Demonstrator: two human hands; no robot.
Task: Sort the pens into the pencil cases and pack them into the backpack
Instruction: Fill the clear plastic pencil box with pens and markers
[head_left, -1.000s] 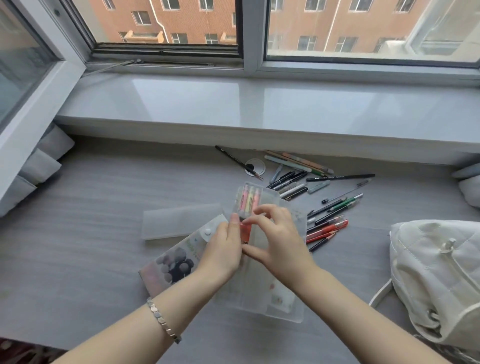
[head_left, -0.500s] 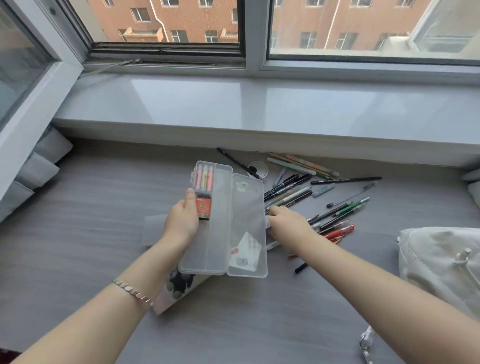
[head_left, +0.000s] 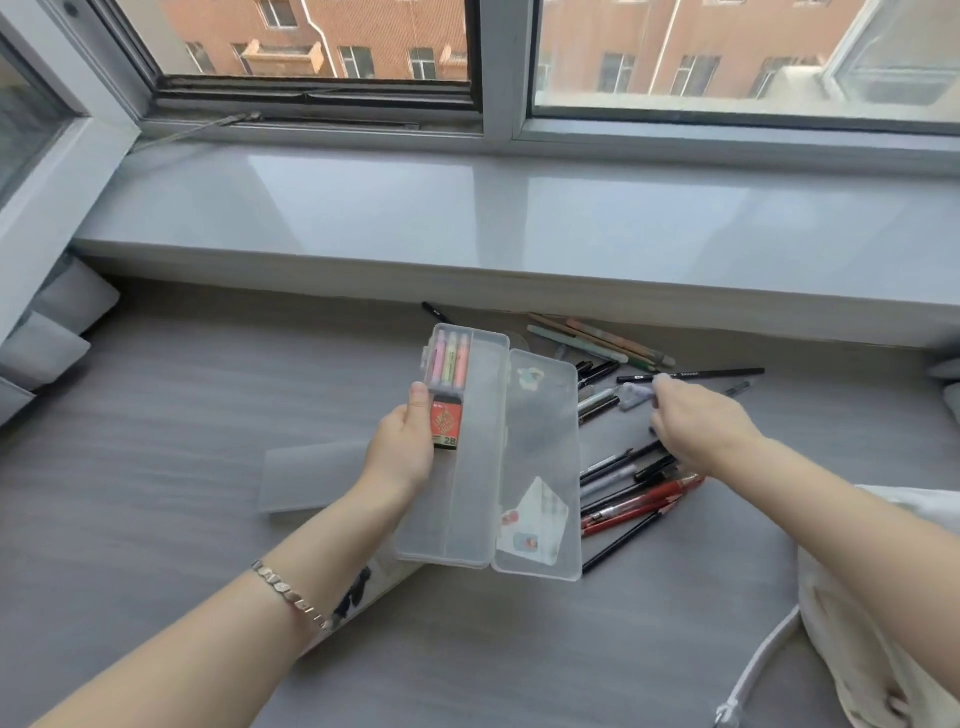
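Holding the open clear pencil case (head_left: 480, 457) above the grey table (head_left: 156, 467) with the left hand (head_left: 400, 452), gripping its left edge, pressing the thumb on the rim beside a red box (head_left: 447, 423) marked 2B, hiding the other fingers underneath. Carrying three pastel highlighters (head_left: 451, 358) at the far end of the left compartment, just beyond the red box. Lying open to the right with the lid (head_left: 543, 431), showing stickers inside. Reaching with the right hand (head_left: 696, 415) over the loose pens (head_left: 639, 488) scattered right of the case, bunching the fingertips at a small lilac thing (head_left: 635, 396); blurring too much to tell whether pinching it. Resting on the table: a frosted case (head_left: 311, 478) left of the forearm, a patterned case (head_left: 358, 592) under it, the white backpack (head_left: 852, 623) at the right edge
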